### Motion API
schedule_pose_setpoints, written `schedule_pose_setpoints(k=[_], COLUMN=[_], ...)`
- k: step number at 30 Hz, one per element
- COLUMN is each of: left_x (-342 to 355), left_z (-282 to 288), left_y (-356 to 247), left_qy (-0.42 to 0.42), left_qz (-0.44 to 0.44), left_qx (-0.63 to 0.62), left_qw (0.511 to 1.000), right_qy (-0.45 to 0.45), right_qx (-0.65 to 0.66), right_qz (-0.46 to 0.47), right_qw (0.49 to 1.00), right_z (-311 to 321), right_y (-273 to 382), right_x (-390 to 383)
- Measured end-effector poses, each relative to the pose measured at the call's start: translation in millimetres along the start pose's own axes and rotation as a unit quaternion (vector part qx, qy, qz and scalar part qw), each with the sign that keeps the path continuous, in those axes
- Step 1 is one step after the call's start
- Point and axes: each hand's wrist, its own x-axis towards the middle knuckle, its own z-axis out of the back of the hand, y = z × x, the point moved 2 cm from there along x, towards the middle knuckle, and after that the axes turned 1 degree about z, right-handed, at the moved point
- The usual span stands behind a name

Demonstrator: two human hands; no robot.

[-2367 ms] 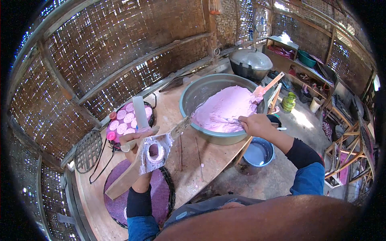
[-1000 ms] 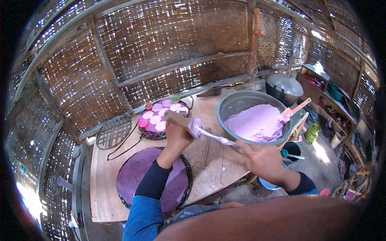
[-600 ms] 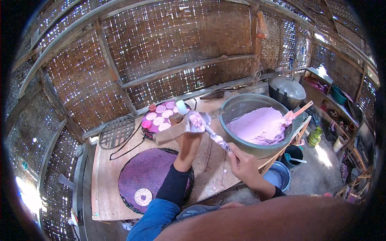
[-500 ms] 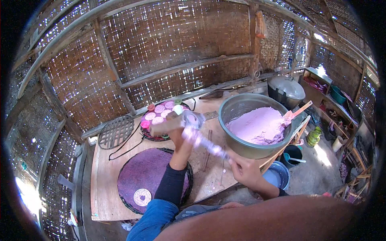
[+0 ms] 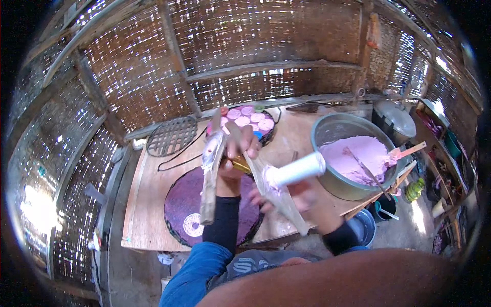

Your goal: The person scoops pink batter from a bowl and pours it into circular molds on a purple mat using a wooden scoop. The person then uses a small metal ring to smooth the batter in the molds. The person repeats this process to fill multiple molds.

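My left hand (image 5: 240,153) is closed around a two-part wooden press above the table. One wooden bar (image 5: 209,189) with dough on it stands left of my wrist, and a gold-coloured cylinder (image 5: 240,163) shows by my palm. The second bar (image 5: 289,210) slants down to the right and carries a white tube (image 5: 296,170) with pink dough at its base. My right hand (image 5: 303,197) is smeared by motion behind this bar, so its grip is unclear. A dark stick (image 5: 364,166) leans in pink dough (image 5: 353,152) inside a large grey basin (image 5: 327,176).
A round purple tray (image 5: 180,197) bears one pale ring-shaped disc (image 5: 193,225). Farther back, several pink discs (image 5: 243,121) lie on another tray. A woven lattice (image 5: 172,136) lies at left. Right are a lidded pot (image 5: 396,120), a pink-ended spatula (image 5: 404,151) and buckets (image 5: 364,225).
The dough-coated stick has left my right hand, and a stick now leans in the basin. My right hand has come toward the press, whose two bars now show apart. The view has shifted left.
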Motion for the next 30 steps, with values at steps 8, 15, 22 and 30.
schedule_pose_setpoints(k=[8, 15, 22, 30], left_x=[-108.7, -135.2, -134.5, -157.8], left_z=[16.2, -69.9, -112.1, -120.9], left_y=[-86.4, -103.0, -130.2, -104.5], left_qy=[-0.549, -0.250, -0.167, -0.217], left_qz=[0.190, 0.197, 0.285, 0.402], left_qx=[0.258, 0.845, 0.878, 0.790], left_qw=[0.772, 0.429, 0.346, 0.409], right_qy=[0.004, -0.225, -0.049, 0.003], right_qx=[0.211, -0.307, -0.741, -0.721], right_qz=[0.076, 0.057, 0.110, 0.026], right_qw=[0.975, 0.923, 0.661, 0.693], right_z=[-27.6, -8.9, -62.4, -61.2], right_y=[-39.5, -31.1, -22.3, -72.4], right_x=[26.3, 50.5, 75.4, 79.3])
